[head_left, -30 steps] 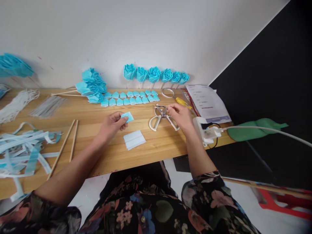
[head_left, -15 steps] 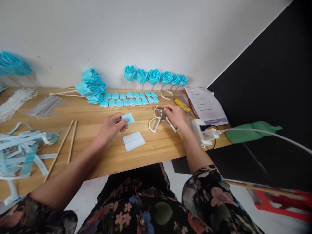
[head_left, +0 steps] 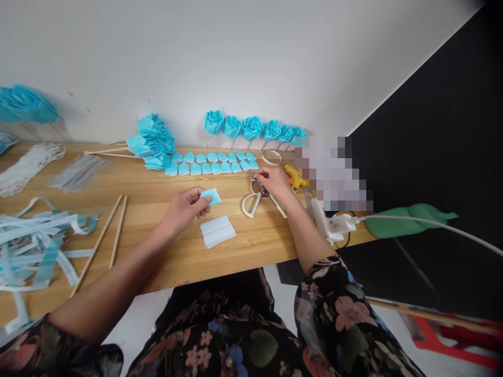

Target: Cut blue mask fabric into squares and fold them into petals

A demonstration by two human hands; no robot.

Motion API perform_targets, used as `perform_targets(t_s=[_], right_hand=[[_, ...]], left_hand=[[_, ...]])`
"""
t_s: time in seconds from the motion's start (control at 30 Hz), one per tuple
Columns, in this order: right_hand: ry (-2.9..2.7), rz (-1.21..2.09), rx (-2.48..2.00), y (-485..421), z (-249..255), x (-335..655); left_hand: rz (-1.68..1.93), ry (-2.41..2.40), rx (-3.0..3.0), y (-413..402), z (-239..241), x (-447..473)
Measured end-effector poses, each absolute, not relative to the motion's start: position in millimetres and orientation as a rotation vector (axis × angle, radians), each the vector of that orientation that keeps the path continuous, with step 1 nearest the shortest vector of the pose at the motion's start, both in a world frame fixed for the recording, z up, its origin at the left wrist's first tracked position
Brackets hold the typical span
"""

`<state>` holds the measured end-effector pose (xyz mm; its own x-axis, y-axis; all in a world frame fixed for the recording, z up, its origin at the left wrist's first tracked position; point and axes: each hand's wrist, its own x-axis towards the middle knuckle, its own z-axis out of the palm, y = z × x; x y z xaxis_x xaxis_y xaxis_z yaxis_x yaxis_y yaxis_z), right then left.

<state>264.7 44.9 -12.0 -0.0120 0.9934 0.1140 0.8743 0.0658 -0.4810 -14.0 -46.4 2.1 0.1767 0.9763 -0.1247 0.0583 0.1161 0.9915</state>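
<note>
My left hand pinches a small folded light-blue paper piece just above the wooden table. Below it lies a small stack of pale blue paper squares. My right hand rests on the pivot of white-handled scissors, fingers curled round the blades. Behind the scissors two rows of folded blue petals lie on the table.
Several blue paper roses lean against the wall. A yellow glue gun, a tape ring and a white power strip sit at right. Two wooden sticks and paper strips lie at left.
My right hand has slid slightly left and back along the scissors toward the blades. My left hand keeps the blue piece in nearly the same place.
</note>
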Motion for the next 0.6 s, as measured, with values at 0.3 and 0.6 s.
perform_targets(t_s=[0.3, 0.6], right_hand=[[-1.776, 0.429, -1.748, 49.8, -37.4, 272.2], [-1.654, 0.512, -1.685, 51.1, -44.6, 279.6]], left_hand=[[0.954, 1.173, 1.232, -47.8, 5.3, -15.2], [0.947, 1.141, 1.222, -47.9, 4.5, -15.3]])
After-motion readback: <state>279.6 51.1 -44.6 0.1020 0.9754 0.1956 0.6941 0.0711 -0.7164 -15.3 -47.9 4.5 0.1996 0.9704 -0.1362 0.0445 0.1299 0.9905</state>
